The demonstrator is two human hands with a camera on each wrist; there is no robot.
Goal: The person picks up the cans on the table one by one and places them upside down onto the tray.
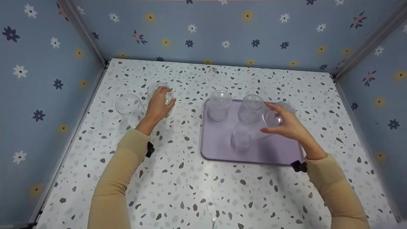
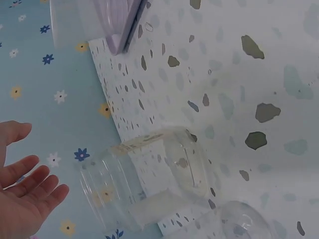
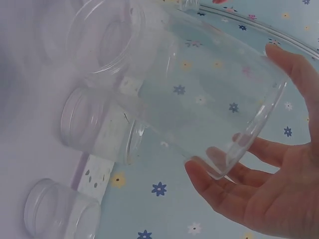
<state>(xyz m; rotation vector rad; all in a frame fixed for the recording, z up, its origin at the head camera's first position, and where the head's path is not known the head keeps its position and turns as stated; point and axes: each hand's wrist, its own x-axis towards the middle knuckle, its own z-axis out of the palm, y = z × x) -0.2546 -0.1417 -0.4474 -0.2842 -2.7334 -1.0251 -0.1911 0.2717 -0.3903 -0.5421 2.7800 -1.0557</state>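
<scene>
My right hand [image 1: 284, 125] grips the smooth end of a clear jar [image 3: 214, 99], thumb on one side and fingers on the other. This jar leans over the lilac tray [image 1: 219, 149]; whether its ringed end touches the tray I cannot tell. Over the table's left part, my left hand [image 2: 25, 181] hovers just above a clear jar [image 2: 154, 179], with its fingers loosely bent and apart from the ridged neck. A second clear jar [image 1: 128, 106] stands to the left of that hand.
Along the tray's far side stand more clear jars: one at the left [image 1: 220, 105], a middle jar [image 1: 251, 108], and a right-hand jar [image 1: 287, 107] partly behind my right hand. Flowered panels [image 1: 206, 31] enclose the speckled table [image 1: 178, 190] at the back and sides.
</scene>
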